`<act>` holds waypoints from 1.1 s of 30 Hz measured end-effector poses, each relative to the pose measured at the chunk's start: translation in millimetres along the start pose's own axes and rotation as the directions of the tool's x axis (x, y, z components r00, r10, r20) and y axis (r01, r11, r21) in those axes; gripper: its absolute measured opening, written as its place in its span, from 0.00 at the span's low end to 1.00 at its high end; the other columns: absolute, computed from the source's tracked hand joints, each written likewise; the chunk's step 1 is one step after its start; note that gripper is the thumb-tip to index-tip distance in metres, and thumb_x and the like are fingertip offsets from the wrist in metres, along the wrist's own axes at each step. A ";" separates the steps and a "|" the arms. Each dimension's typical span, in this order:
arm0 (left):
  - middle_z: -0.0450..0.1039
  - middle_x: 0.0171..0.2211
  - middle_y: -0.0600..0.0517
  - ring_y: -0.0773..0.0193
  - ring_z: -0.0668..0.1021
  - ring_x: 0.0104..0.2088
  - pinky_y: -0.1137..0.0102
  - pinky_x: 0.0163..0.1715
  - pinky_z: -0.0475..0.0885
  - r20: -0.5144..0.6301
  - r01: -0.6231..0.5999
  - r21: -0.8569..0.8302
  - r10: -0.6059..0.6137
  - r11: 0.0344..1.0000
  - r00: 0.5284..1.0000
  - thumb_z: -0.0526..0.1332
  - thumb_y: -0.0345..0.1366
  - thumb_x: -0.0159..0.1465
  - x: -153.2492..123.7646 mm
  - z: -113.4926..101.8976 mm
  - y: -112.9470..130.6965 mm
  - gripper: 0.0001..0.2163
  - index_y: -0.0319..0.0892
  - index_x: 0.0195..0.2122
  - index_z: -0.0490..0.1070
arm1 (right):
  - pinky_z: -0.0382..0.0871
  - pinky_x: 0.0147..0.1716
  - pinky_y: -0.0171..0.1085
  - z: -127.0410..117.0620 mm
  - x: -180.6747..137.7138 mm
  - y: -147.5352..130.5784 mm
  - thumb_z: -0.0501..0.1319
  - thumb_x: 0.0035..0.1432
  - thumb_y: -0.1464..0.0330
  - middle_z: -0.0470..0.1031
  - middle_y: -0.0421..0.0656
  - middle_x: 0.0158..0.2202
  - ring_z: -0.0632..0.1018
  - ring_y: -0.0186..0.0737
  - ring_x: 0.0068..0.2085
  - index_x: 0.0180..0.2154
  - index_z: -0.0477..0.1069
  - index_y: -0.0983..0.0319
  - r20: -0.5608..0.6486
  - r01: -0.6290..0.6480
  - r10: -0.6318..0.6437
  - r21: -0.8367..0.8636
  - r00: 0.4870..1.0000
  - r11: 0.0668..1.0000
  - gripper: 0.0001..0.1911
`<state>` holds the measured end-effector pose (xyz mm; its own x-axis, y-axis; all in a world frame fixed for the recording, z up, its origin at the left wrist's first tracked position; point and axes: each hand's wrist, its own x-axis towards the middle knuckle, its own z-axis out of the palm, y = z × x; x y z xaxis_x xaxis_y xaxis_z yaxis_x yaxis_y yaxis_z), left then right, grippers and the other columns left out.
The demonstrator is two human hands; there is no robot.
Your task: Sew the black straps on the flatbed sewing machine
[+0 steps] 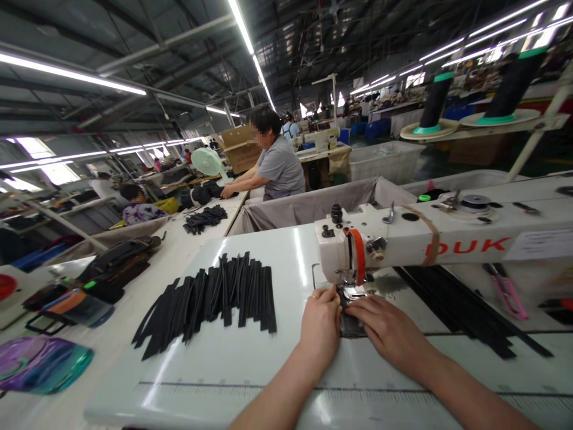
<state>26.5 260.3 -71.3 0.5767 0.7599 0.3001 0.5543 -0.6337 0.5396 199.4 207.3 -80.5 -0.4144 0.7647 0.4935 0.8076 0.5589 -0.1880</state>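
Both hands work close under the needle of a white sewing machine (371, 239). My left hand (320, 319) has its fingers closed on a small black strip (344, 297), just left of the presser foot. From the other side, my right hand (385, 328) presses its fingertips together on the same strip. Much of the strip is hidden by the fingers and the foot. To the left, a row of black strips (215, 292) lies fanned out on the machine table (233, 364). Longer black strips (452, 310) lie beneath the machine arm at the right.
Pink-handled scissors (508, 292) lie behind the right-hand strips. Thread cones (434, 104) stand at upper right. A purple and teal bottle (45, 364) lies at left. Across the cloth-lined bin (313, 206), a co-worker (282, 161) handles black pieces beside a green fan (208, 162).
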 end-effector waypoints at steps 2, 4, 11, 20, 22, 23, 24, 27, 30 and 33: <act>0.74 0.44 0.46 0.54 0.72 0.46 0.57 0.51 0.70 0.012 0.006 0.007 -0.006 1.000 1.000 0.53 0.21 0.64 0.0 0.6 -0.7 0.10 0.40 0.35 0.72 | 0.74 0.45 0.44 1.6 0.5 0.5 0.52 0.57 0.82 0.77 0.46 0.44 0.76 0.45 0.44 0.46 0.72 0.62 -0.008 -0.002 0.002 -0.035 1.000 0.999 0.20; 0.74 0.45 0.46 0.54 0.72 0.46 0.57 0.51 0.70 0.019 0.010 0.019 -0.011 1.000 1.000 0.53 0.22 0.64 0.1 1.6 -1.4 0.10 0.40 0.35 0.72 | 0.74 0.44 0.44 2.9 0.2 0.3 0.51 0.56 0.82 0.77 0.46 0.45 0.76 0.45 0.44 0.46 0.72 0.62 -0.020 -0.003 0.001 -0.064 1.000 0.998 0.21; 0.75 0.44 0.46 0.54 0.73 0.45 0.58 0.48 0.72 -0.003 -0.005 0.082 0.005 0.997 1.000 0.52 0.24 0.68 -0.4 3.2 1.9 0.10 0.40 0.37 0.72 | 0.75 0.43 0.45 6.2 -1.0 -0.7 0.51 0.55 0.82 0.77 0.46 0.45 0.76 0.46 0.44 0.47 0.72 0.62 -0.023 0.006 -0.009 -0.109 1.000 0.994 0.21; 0.76 0.40 0.47 0.56 0.74 0.41 0.60 0.43 0.74 -0.040 -0.025 0.166 0.032 0.986 0.999 0.51 0.25 0.69 2.6 2.7 5.9 0.12 0.40 0.34 0.71 | 0.74 0.43 0.48 5.1 -0.7 -3.9 0.52 0.52 0.84 0.76 0.48 0.45 0.76 0.48 0.43 0.48 0.71 0.63 -0.024 0.004 -0.007 -0.145 1.000 0.989 0.24; 0.75 0.38 0.47 0.56 0.74 0.40 0.61 0.42 0.73 -0.050 -0.037 0.182 0.047 0.983 0.998 0.51 0.23 0.68 3.1 4.7 4.0 0.12 0.41 0.34 0.71 | 0.75 0.43 0.47 5.2 -0.5 -4.3 0.51 0.52 0.84 0.76 0.48 0.45 0.76 0.48 0.43 0.48 0.71 0.64 -0.026 0.007 -0.011 -0.145 1.000 0.989 0.24; 0.75 0.38 0.48 0.56 0.74 0.40 0.61 0.42 0.73 -0.057 -0.047 0.183 0.059 0.982 0.997 0.51 0.23 0.68 3.5 5.9 2.7 0.13 0.41 0.33 0.71 | 0.75 0.43 0.48 5.3 -0.3 -4.4 0.51 0.52 0.84 0.76 0.48 0.45 0.76 0.48 0.43 0.48 0.71 0.64 -0.029 0.007 -0.012 -0.146 1.000 0.989 0.24; 0.75 0.38 0.48 0.57 0.74 0.39 0.61 0.42 0.73 -0.068 -0.055 0.182 0.069 0.982 0.995 0.51 0.22 0.68 3.9 7.2 1.4 0.13 0.42 0.33 0.71 | 0.75 0.43 0.48 5.4 -0.1 -4.5 0.51 0.52 0.84 0.76 0.48 0.45 0.75 0.48 0.43 0.48 0.71 0.64 -0.031 0.007 -0.012 -0.146 0.999 0.989 0.24; 0.75 0.38 0.47 0.57 0.74 0.39 0.61 0.43 0.73 -0.079 -0.066 0.177 0.081 0.982 0.994 0.51 0.23 0.68 5.2 10.4 -1.0 0.13 0.42 0.32 0.71 | 0.75 0.43 0.48 5.8 -0.2 -4.0 0.51 0.53 0.83 0.76 0.48 0.44 0.76 0.48 0.43 0.48 0.71 0.64 -0.033 0.006 -0.010 -0.142 0.999 0.990 0.23; 0.75 0.37 0.47 0.57 0.74 0.39 0.61 0.42 0.73 -0.049 -0.073 0.198 0.084 0.977 0.995 0.50 0.23 0.68 4.1 11.3 0.1 0.13 0.41 0.33 0.72 | 0.75 0.42 0.48 6.2 -1.1 -2.7 0.52 0.53 0.83 0.76 0.48 0.44 0.76 0.48 0.43 0.46 0.72 0.63 -0.022 0.005 -0.008 -0.127 1.000 0.992 0.21; 0.75 0.39 0.46 0.56 0.74 0.40 0.60 0.44 0.73 -0.009 -0.073 0.223 0.077 0.972 0.997 0.50 0.23 0.67 1.2 7.6 0.8 0.12 0.40 0.36 0.73 | 0.75 0.43 0.47 6.3 -2.2 -1.5 0.52 0.53 0.83 0.76 0.48 0.43 0.76 0.47 0.43 0.45 0.72 0.63 -0.012 0.005 -0.006 -0.099 1.000 0.995 0.20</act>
<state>32.2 259.6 -76.4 0.6121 0.7100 0.3481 0.6304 -0.7039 0.3273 196.4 206.9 -86.6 -0.4145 0.7575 0.5044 0.8431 0.5282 -0.1005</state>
